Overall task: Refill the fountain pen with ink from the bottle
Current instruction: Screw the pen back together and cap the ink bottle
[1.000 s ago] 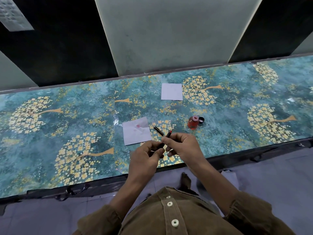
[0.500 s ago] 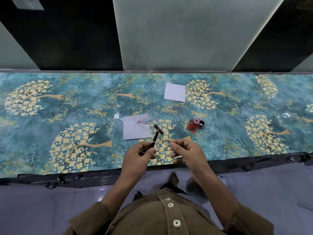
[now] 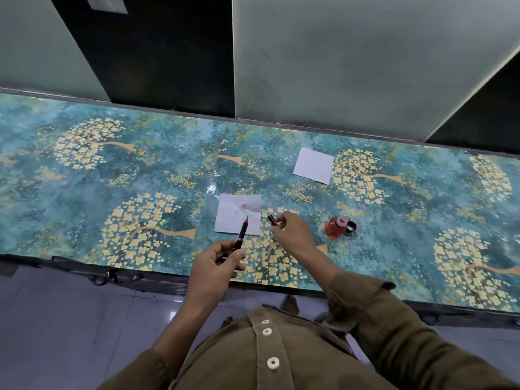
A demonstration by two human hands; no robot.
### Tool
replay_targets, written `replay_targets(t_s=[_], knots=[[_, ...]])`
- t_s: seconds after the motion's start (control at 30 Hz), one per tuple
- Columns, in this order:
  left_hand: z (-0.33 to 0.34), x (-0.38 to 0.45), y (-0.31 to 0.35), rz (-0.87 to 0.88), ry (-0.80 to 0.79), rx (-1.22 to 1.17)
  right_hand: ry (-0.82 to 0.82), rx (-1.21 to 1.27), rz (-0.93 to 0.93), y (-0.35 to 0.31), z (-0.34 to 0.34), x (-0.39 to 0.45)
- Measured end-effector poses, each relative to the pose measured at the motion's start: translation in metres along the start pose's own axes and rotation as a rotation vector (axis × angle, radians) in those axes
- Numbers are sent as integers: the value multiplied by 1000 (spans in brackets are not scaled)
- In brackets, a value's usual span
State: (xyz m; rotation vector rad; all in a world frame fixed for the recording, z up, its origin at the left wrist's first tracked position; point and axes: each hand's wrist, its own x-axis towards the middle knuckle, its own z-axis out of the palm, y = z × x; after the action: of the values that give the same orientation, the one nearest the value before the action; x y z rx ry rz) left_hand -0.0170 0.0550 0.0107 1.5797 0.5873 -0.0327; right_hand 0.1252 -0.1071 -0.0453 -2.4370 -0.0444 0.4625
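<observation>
My left hand [image 3: 216, 268] grips the lower end of a black fountain pen part [image 3: 242, 235], whose red-stained tip points away from me over a stained white paper [image 3: 230, 218]. My right hand [image 3: 292, 235] pinches a short black pen piece [image 3: 272, 220] low over the table, just right of that paper. The two hands are apart. A small open bottle of red ink [image 3: 336, 228] stands on the table to the right of my right hand, with its black cap [image 3: 351, 226] beside it.
A clean white paper square [image 3: 313, 166] lies farther back on the teal flowered table [image 3: 112, 178]. Grey and dark wall panels rise behind the table. The table's front edge runs just under my left hand, with floor tiles below.
My hands have separated, each now holding one pen part. The right hand has reached forward and down with the short black piece; the left keeps the red-tipped part, now over the stained paper.
</observation>
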Motion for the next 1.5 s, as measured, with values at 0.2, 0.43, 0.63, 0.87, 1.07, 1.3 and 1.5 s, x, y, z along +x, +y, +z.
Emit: replay_targets(t_s=[0.2,0.43,0.63,0.87,1.07,1.3,1.5], knots=[[-4,-4,5,-16,84,-26,-29,-304,-95,5,13,32],[1,8,13,-25,85,8,-127,253,41,14,-15,30],[15,18,33,34,-3,73,-313,1114,226,-2,-62,0],[38,23,55,105,-148,116,-334,1289,40,-28,-109,-18],[48,27,60,135,-198,146,-112,1166,-146,-34,-124,-26],[52,30,57,127,-222,117,-143,967,-179,-33,-106,-32],[49,29,58,91,-327,31,-295,1000,-154,-33,-99,-35]])
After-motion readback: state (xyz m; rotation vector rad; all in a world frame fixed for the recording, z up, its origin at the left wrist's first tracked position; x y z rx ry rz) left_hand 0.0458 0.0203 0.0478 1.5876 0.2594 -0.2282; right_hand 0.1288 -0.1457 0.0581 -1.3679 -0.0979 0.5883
